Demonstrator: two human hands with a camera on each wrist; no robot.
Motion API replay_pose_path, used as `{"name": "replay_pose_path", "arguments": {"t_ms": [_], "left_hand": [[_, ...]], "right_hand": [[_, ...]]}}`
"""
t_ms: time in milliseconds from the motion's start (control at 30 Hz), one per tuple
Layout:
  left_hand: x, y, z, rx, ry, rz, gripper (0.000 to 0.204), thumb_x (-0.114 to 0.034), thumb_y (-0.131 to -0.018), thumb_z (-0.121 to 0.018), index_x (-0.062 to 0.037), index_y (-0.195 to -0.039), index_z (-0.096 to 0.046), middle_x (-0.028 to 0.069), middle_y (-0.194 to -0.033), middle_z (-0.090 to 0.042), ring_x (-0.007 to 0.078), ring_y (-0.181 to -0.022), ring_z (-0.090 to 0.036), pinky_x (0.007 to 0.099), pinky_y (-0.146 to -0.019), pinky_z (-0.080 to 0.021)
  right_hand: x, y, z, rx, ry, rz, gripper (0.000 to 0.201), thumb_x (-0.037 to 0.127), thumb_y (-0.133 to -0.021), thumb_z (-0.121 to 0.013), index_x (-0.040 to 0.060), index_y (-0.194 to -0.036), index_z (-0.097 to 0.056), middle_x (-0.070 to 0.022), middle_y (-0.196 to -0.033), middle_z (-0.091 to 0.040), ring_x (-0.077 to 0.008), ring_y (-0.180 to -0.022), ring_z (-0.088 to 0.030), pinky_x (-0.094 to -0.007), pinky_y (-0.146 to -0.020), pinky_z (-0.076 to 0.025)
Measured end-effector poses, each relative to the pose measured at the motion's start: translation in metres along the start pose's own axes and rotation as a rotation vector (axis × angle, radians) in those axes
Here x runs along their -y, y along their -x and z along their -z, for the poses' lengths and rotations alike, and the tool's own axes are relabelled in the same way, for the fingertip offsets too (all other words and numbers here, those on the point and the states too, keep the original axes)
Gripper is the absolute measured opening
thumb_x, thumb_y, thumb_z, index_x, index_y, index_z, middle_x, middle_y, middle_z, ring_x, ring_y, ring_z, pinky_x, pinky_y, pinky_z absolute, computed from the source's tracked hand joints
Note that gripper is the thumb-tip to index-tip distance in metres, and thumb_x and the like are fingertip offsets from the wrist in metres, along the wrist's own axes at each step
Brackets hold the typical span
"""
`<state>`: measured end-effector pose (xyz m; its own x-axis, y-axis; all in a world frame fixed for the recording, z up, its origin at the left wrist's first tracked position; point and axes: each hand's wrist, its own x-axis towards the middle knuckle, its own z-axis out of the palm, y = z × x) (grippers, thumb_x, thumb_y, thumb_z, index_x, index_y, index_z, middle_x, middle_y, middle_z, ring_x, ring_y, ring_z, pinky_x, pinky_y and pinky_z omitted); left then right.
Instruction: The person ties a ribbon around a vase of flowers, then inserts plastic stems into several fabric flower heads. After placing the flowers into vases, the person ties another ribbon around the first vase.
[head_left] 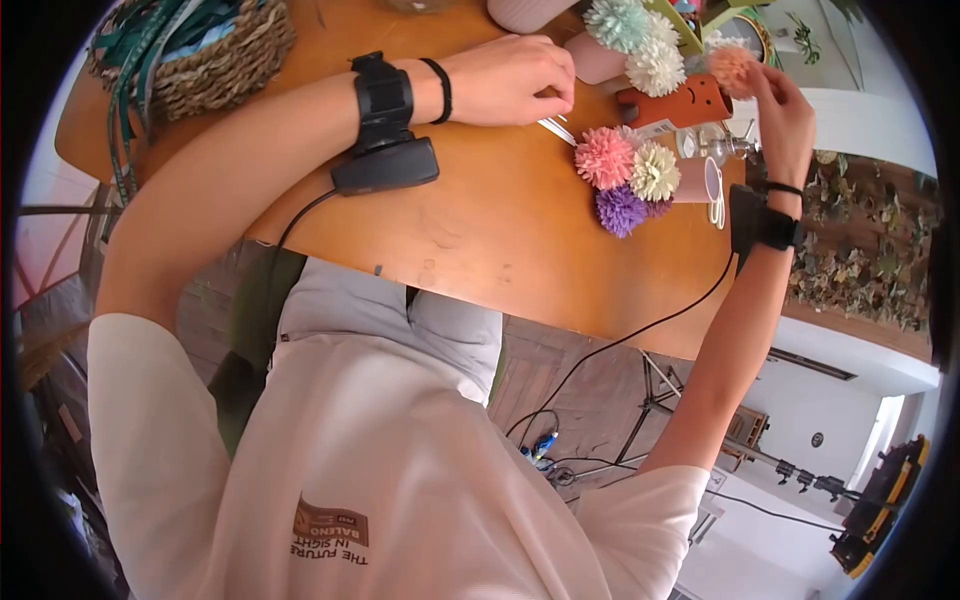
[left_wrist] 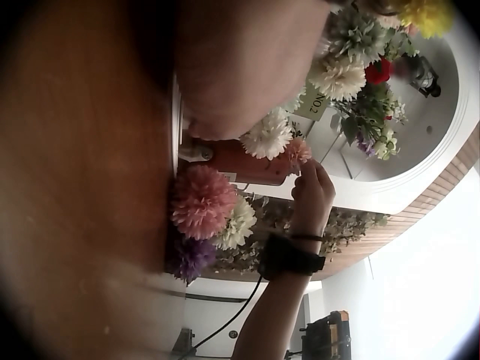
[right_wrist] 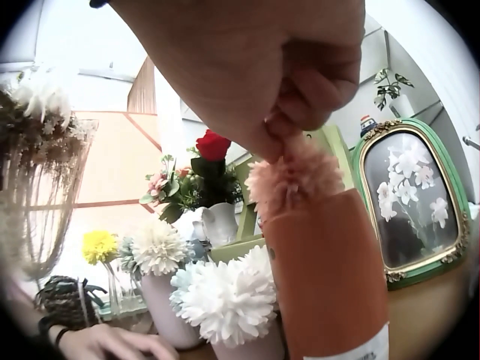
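Note:
My right hand [head_left: 785, 112] pinches a peach pompom flower [head_left: 732, 70] at the mouth of an orange vase [head_left: 685, 103] with a smiling face. Seen in the right wrist view, the fingertips [right_wrist: 281, 135] grip the top of the peach flower [right_wrist: 296, 180], whose lower part meets the rim of the orange vase [right_wrist: 326, 270]. My left hand [head_left: 510, 82] rests on the table with loosely curled fingers, beside thin white stems [head_left: 556, 128], with nothing visible in its grasp. Pink [head_left: 604, 157], cream [head_left: 655, 171] and purple [head_left: 620, 210] flowers lie near a pale pink cup [head_left: 692, 183].
White [head_left: 655, 68] and mint [head_left: 615, 24] flowers stand in pink pots behind the left hand. A woven basket [head_left: 225, 65] sits at the far left of the wooden table [head_left: 480, 235]. A green-framed picture [right_wrist: 412, 202] stands beside the orange vase. A cable [head_left: 620, 340] hangs from the right wrist camera.

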<state>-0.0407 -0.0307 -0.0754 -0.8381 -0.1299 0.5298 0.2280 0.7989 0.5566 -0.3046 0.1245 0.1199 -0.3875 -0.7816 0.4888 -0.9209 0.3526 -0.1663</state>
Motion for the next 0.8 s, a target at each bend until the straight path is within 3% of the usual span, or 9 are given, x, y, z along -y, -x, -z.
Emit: {"name": "replay_pose_path", "arguments": {"t_ms": [100, 200, 233, 300, 400, 567, 700, 767, 800], "left_hand": [[-0.002, 0.0, 0.001, -0.019, 0.012, -0.004, 0.021, -0.02, -0.099, -0.06, -0.0038, -0.104, -0.072, 0.0045, -0.111, -0.064, 0.0241, -0.107, -0.059, 0.037, -0.094, -0.05], [-0.002, 0.0, -0.002, -0.084, 0.031, -0.007, 0.02, -0.02, -0.099, -0.06, -0.0055, -0.107, -0.071, 0.0041, -0.113, -0.063, 0.0247, -0.108, -0.059, 0.0377, -0.095, -0.049], [0.001, -0.002, -0.007, -0.197, 0.021, -0.076, 0.019, -0.019, -0.098, -0.063, -0.0034, -0.103, -0.072, 0.0067, -0.105, -0.066, 0.0259, -0.098, -0.062, 0.0372, -0.087, -0.051], [-0.007, -0.004, 0.003, -0.163, 0.108, -0.072, 0.025, -0.021, -0.097, -0.064, -0.0013, -0.109, -0.071, 0.011, -0.108, -0.064, 0.0306, -0.106, -0.059, 0.0393, -0.094, -0.048], [-0.021, -0.007, 0.016, -0.149, 0.201, -0.089, 0.037, -0.023, -0.098, -0.063, -0.0006, -0.127, -0.062, 0.0154, -0.116, -0.059, 0.0344, -0.112, -0.057, 0.0403, -0.099, -0.047], [-0.038, -0.009, 0.017, -0.219, 0.243, -0.087, 0.046, -0.024, -0.099, -0.061, -0.0013, -0.138, -0.053, 0.0174, -0.125, -0.056, 0.0353, -0.116, -0.057, 0.0412, -0.102, -0.046], [-0.03, -0.01, 0.012, -0.277, 0.147, -0.242, 0.036, -0.02, -0.102, -0.054, 0.0002, -0.132, -0.056, 0.0177, -0.119, -0.06, 0.0373, -0.116, -0.056, 0.0432, -0.102, -0.046], [-0.024, -0.012, 0.01, -0.235, 0.229, -0.25, 0.031, -0.017, -0.103, -0.051, 0.0011, -0.126, -0.059, 0.0174, -0.114, -0.062, 0.0375, -0.113, -0.057, 0.0434, -0.1, -0.046], [-0.02, -0.012, 0.01, -0.218, 0.108, -0.301, 0.028, -0.016, -0.102, -0.051, 0.001, -0.121, -0.061, 0.0169, -0.111, -0.063, 0.0368, -0.111, -0.057, 0.043, -0.099, -0.046]], "right_hand": [[0.028, 0.009, 0.018, -0.166, 0.142, 0.023, 0.044, 0.046, -0.092, -0.071, 0.0067, -0.109, -0.076, -0.0066, -0.08, -0.071, -0.0141, -0.074, -0.064, -0.0312, -0.07, -0.051], [0.061, 0.022, 0.033, -0.363, 0.098, 0.08, 0.036, 0.04, -0.09, -0.076, 0.0068, -0.104, -0.078, -0.0025, -0.076, -0.07, -0.009, -0.072, -0.062, -0.0273, -0.068, -0.05], [0.068, 0.026, 0.038, -0.381, 0.105, 0.101, 0.035, 0.039, -0.091, -0.076, 0.0065, -0.105, -0.078, -0.0014, -0.08, -0.072, -0.0074, -0.074, -0.062, -0.0251, -0.069, -0.049], [0.088, 0.038, 0.041, -0.405, 0.056, 0.117, 0.032, 0.032, -0.092, -0.077, 0.0036, -0.107, -0.078, 0.0004, -0.087, -0.074, -0.0045, -0.079, -0.063, -0.0214, -0.071, -0.049], [0.112, 0.057, 0.029, -0.384, -0.186, 0.207, 0.027, 0.024, -0.095, -0.075, 0.0008, -0.109, -0.076, -0.0002, -0.089, -0.074, -0.004, -0.083, -0.064, -0.0194, -0.073, -0.049], [0.122, 0.081, -0.006, -0.078, -0.513, 0.144, 0.023, 0.015, -0.101, -0.066, -0.0021, -0.116, -0.068, 0.0008, -0.098, -0.07, -0.0028, -0.086, -0.06, -0.0174, -0.074, -0.047], [0.116, 0.091, -0.023, 0.195, -0.621, -0.033, 0.023, 0.018, -0.103, -0.063, -0.0008, -0.117, -0.063, 0.0013, -0.094, -0.067, -0.0019, -0.083, -0.058, -0.0176, -0.07, -0.046], [0.127, 0.096, -0.032, 0.114, -0.704, -0.118, 0.024, 0.019, -0.103, -0.063, -0.0007, -0.118, -0.063, 0.0027, -0.091, -0.065, -0.0012, -0.079, -0.056, -0.0173, -0.067, -0.044], [0.129, 0.097, -0.035, 0.073, -0.744, -0.161, 0.025, 0.019, -0.103, -0.062, -0.0007, -0.118, -0.063, 0.0034, -0.09, -0.064, -0.0008, -0.078, -0.055, -0.0171, -0.066, -0.042]]}}
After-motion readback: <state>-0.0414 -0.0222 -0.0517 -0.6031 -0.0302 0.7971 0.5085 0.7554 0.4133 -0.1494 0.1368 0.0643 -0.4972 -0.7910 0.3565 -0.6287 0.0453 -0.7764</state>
